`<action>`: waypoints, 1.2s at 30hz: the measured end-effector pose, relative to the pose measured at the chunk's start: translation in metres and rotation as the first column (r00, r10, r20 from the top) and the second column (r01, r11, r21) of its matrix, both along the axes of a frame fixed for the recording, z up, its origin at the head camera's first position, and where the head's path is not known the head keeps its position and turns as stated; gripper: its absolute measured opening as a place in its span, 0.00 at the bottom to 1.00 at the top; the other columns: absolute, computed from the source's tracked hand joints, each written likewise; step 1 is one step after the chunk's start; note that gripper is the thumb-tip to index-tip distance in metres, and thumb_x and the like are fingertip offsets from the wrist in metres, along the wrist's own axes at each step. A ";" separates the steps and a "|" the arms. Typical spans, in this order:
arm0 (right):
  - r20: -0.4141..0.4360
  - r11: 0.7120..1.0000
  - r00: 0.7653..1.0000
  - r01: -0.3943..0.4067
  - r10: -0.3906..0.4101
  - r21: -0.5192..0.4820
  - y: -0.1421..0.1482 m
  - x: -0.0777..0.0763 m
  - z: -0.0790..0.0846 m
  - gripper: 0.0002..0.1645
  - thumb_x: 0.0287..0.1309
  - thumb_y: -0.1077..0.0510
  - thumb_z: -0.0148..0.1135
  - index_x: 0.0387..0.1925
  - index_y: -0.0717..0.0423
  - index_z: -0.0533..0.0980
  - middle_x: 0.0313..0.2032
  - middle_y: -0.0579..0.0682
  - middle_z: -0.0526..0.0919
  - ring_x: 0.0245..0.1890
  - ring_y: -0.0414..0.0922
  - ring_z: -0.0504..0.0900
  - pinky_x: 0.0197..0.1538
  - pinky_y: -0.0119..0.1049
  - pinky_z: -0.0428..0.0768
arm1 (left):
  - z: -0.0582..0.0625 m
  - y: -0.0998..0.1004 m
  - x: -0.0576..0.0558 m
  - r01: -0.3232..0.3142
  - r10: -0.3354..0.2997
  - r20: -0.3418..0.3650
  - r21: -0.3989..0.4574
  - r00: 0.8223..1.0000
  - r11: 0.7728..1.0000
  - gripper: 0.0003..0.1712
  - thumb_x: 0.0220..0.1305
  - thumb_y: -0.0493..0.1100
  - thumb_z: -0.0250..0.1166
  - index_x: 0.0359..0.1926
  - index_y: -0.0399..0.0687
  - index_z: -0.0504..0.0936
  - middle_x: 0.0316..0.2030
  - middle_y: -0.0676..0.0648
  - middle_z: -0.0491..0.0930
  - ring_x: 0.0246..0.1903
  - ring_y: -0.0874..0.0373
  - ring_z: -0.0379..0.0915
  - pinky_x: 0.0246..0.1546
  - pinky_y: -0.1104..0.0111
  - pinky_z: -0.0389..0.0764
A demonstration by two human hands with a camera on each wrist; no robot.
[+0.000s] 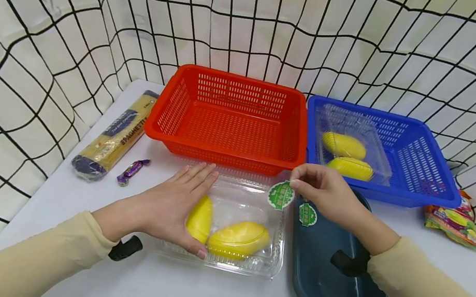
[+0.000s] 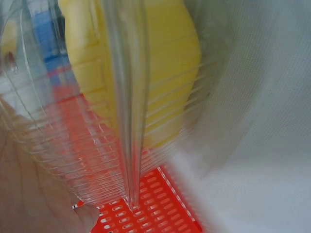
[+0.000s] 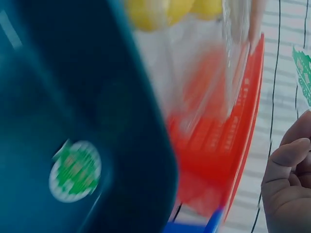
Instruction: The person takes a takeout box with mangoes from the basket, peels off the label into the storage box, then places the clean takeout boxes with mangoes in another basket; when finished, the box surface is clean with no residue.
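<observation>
My left hand (image 1: 181,205) rests with spread fingers on the left side of a clear plastic clamshell box (image 1: 273,259), which lies closed on the white table. Inside the box are two yellow mango-shaped fruits (image 1: 239,238), one partly covered by the hand. Between thumb and forefinger, my right hand (image 1: 325,189) pinches a round green-and-white sticker (image 1: 281,195) over the box's upper right corner. A second green sticker (image 1: 307,215) is in the dark blue-green basin (image 1: 328,284) beside the box, under my right forearm; the right wrist view shows this sticker (image 3: 75,171) too.
Behind the box stands a red basket (image 1: 231,131). To its right, a blue basket (image 1: 419,168) holds another clear box (image 1: 360,124) with two yellow fruits. A spaghetti pack (image 1: 114,136) and a purple wrapped candy (image 1: 132,172) lie left; a colourful snack packet (image 1: 457,222) lies right. Black netting surrounds the table.
</observation>
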State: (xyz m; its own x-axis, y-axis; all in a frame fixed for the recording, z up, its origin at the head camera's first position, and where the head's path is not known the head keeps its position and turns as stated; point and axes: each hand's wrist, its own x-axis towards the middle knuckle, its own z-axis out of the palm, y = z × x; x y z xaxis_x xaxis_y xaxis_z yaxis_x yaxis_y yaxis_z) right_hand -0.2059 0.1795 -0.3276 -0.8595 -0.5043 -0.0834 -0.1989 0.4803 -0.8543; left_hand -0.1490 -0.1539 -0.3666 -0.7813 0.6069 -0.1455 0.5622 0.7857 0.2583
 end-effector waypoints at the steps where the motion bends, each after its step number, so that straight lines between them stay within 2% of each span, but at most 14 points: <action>1: 0.014 1.000 1.000 0.021 -0.021 0.000 0.008 0.001 0.000 0.07 0.72 0.59 0.60 0.43 0.60 0.78 0.35 0.55 0.79 0.34 0.45 0.77 0.40 0.29 0.82 | 0.000 0.000 0.000 0.000 0.000 0.002 0.000 1.000 1.000 0.84 0.40 0.85 0.67 0.80 0.34 0.44 0.82 0.36 0.39 0.82 0.37 0.34 0.80 0.43 0.45; 4: 0.040 0.998 0.997 0.065 -0.066 0.013 0.030 0.002 0.000 0.09 0.73 0.58 0.59 0.44 0.62 0.77 0.33 0.54 0.78 0.33 0.44 0.76 0.37 0.29 0.80 | 0.000 0.000 0.000 -0.003 0.003 0.009 0.002 1.000 1.000 0.84 0.40 0.85 0.68 0.81 0.34 0.44 0.82 0.36 0.39 0.82 0.37 0.34 0.80 0.43 0.44; 7: 0.064 0.994 0.994 0.084 -0.088 0.073 0.050 0.004 -0.002 0.11 0.73 0.56 0.59 0.44 0.62 0.77 0.31 0.52 0.77 0.32 0.46 0.75 0.36 0.31 0.79 | 0.000 0.000 -0.001 -0.005 0.005 0.007 0.004 1.000 1.000 0.83 0.40 0.83 0.69 0.80 0.34 0.44 0.82 0.36 0.39 0.82 0.37 0.34 0.80 0.42 0.45; 13: 0.184 0.978 0.981 0.028 -0.067 0.208 0.073 0.004 -0.015 0.12 0.74 0.56 0.58 0.44 0.63 0.78 0.30 0.51 0.78 0.32 0.47 0.75 0.36 0.34 0.77 | 0.000 0.000 -0.001 -0.013 0.013 0.000 -0.005 1.000 1.000 0.83 0.40 0.83 0.70 0.80 0.34 0.45 0.82 0.35 0.40 0.81 0.37 0.35 0.80 0.42 0.45; 16: 0.245 0.968 0.969 -0.020 -0.043 0.251 0.073 0.004 -0.027 0.11 0.73 0.58 0.58 0.42 0.64 0.79 0.29 0.49 0.78 0.30 0.44 0.73 0.34 0.33 0.76 | 0.000 0.000 -0.001 -0.016 0.016 0.002 -0.002 1.000 1.000 0.83 0.40 0.82 0.70 0.80 0.34 0.45 0.82 0.35 0.41 0.81 0.37 0.36 0.80 0.42 0.45; 19: 0.269 0.952 0.963 -0.058 -0.027 0.301 0.069 0.005 -0.036 0.10 0.71 0.60 0.60 0.39 0.65 0.80 0.27 0.47 0.79 0.29 0.43 0.73 0.32 0.32 0.74 | 0.000 0.001 -0.001 -0.012 0.012 -0.001 -0.001 1.000 1.000 0.83 0.40 0.83 0.70 0.80 0.33 0.45 0.81 0.34 0.41 0.81 0.36 0.36 0.80 0.42 0.46; 25: 0.309 0.927 0.950 -0.068 -0.053 0.369 0.061 0.003 -0.049 0.09 0.69 0.61 0.61 0.38 0.65 0.82 0.30 0.49 0.83 0.32 0.43 0.77 0.39 0.36 0.80 | -0.001 0.002 -0.001 -0.008 0.008 0.003 0.003 1.000 1.000 0.84 0.40 0.83 0.69 0.80 0.33 0.44 0.82 0.34 0.40 0.81 0.36 0.35 0.80 0.42 0.45; 29: 0.336 0.926 0.939 -0.058 -0.077 0.373 0.060 0.000 -0.054 0.09 0.69 0.61 0.62 0.38 0.66 0.82 0.31 0.50 0.83 0.32 0.43 0.78 0.40 0.36 0.81 | -0.001 0.002 -0.001 -0.007 0.007 0.001 0.006 1.000 1.000 0.83 0.40 0.83 0.70 0.80 0.33 0.44 0.82 0.35 0.39 0.81 0.36 0.35 0.79 0.42 0.45; 36: 0.348 0.932 0.934 -0.046 -0.088 0.360 0.057 -0.002 -0.059 0.09 0.69 0.61 0.63 0.37 0.66 0.84 0.29 0.48 0.84 0.30 0.42 0.78 0.35 0.34 0.76 | -0.001 0.002 -0.001 -0.008 0.008 0.000 0.005 1.000 1.000 0.83 0.40 0.82 0.70 0.80 0.33 0.44 0.82 0.34 0.40 0.81 0.36 0.35 0.79 0.42 0.45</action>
State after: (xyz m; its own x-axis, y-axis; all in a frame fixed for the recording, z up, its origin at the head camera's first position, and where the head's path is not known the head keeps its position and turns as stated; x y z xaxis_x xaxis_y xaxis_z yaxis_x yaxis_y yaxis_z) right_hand -0.2078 0.2364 -0.3863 -0.7494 -0.3648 -0.5526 0.0958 0.7660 -0.6356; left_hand -0.1496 -0.1517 -0.3675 -0.7860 0.6016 -0.1423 0.5562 0.7887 0.2620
